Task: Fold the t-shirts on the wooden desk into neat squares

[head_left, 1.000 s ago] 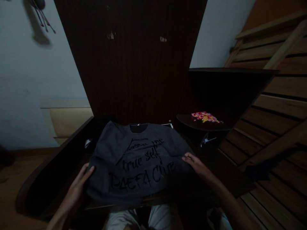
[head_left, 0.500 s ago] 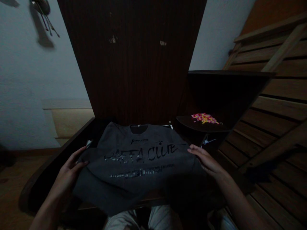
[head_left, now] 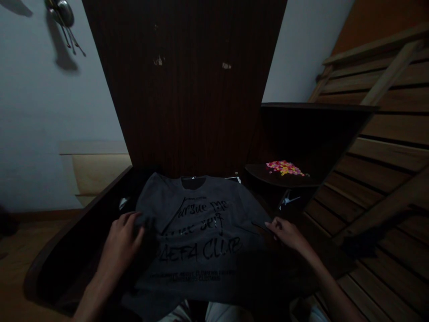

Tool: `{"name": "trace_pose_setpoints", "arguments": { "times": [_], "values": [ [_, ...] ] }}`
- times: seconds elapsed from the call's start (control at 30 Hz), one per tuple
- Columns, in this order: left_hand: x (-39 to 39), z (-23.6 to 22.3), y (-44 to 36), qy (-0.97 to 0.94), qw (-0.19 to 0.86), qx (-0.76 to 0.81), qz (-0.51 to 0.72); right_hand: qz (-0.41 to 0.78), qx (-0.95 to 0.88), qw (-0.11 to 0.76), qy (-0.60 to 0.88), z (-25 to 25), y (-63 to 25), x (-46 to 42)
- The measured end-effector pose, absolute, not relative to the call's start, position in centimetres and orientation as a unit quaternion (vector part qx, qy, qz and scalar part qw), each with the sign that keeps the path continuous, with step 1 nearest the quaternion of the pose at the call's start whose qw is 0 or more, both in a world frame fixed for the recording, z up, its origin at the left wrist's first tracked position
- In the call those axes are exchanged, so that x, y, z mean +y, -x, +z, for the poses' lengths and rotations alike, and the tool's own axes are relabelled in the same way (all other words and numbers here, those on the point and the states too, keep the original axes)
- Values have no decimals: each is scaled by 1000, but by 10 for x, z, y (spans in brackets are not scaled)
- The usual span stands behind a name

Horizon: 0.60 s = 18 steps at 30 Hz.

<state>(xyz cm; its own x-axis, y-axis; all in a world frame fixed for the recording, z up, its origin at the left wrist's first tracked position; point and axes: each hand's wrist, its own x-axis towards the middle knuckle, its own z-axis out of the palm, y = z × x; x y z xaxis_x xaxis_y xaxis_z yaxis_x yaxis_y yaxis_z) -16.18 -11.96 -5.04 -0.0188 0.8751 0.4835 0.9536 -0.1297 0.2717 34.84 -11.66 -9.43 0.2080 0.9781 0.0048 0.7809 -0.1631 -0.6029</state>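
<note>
A dark grey T-shirt (head_left: 197, 232) with black lettering lies spread on the dark desk, its neckline away from me and its lower part towards my lap. My right hand (head_left: 284, 230) pinches the edge of the sleeve on the right between thumb and fingertips. At the shirt's left edge, by the other sleeve, my left hand (head_left: 124, 235) has its fingers bent, with a gap between thumb and index finger. Its shadow falls on the fabric. Dim light hides the shirt's lower right part.
Pink and yellow small pieces (head_left: 284, 168) lie on a rounded shelf (head_left: 254, 171) at the right. A tall dark panel (head_left: 191, 103) stands behind the desk. Wooden slats (head_left: 385, 156) rise on the right. A raised desk edge (head_left: 83, 219) runs along the left.
The folded-over front of the shirt now lies flatter, showing more lettering. My left hand has moved right and let go of the cloth; my right hand has shifted slightly lower.
</note>
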Motion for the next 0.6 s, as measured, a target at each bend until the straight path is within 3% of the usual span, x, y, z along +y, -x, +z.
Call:
{"name": "trace_pose_setpoints", "arguments": {
  "times": [0.13,0.27,0.47,0.6],
  "values": [
    [-109,-40,97,829,-70,-519,-198,82,-585,241,770,-99,-346,-118],
    [-97,-45,58,898,-178,-398,-64,72,-617,248,744,-102,-334,-122],
    [-70,-36,34,925,-180,-334,20,163,-611,323,704,-116,-316,-108],
    [-48,-26,9,928,-127,-346,-52,205,-536,475,667,-124,-295,-89]
  ]
}}
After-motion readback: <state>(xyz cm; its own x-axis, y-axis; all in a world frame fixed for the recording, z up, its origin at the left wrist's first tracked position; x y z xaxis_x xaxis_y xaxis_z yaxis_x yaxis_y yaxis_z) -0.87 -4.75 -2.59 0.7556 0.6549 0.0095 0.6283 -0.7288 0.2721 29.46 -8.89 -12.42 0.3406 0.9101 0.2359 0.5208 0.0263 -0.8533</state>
